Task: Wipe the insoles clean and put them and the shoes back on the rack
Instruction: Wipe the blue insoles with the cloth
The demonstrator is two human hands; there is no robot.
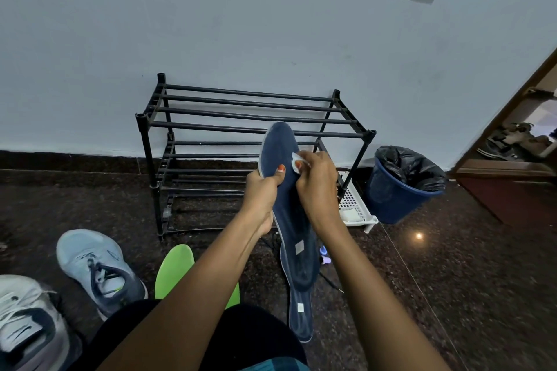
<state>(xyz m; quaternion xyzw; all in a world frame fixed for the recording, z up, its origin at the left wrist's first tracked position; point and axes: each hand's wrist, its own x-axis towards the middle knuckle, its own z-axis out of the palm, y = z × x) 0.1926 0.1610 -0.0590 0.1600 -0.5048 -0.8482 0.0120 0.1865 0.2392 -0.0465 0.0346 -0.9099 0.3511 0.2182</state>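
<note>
A blue bin (398, 199) lined with a black bag (407, 163) stood right of the rack (241, 117); what it held could not be made out. A white basket (357, 200) between them held a pale block (349, 215). The left arm partly hid the green insole (176, 265), and the navy insole (278, 150) partly hid small bottles (325, 259). The left hand (262, 190) gripped the navy insole's edge before the rack; the right hand (316, 187) pinched a wipe (297, 161) against it. Two shoes (96, 268) lay on the floor at left, one cut off.

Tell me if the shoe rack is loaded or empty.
Empty where visible: the black rack shows bare bars; the blue shoe, white shoe and green insole lie on the floor.
</note>
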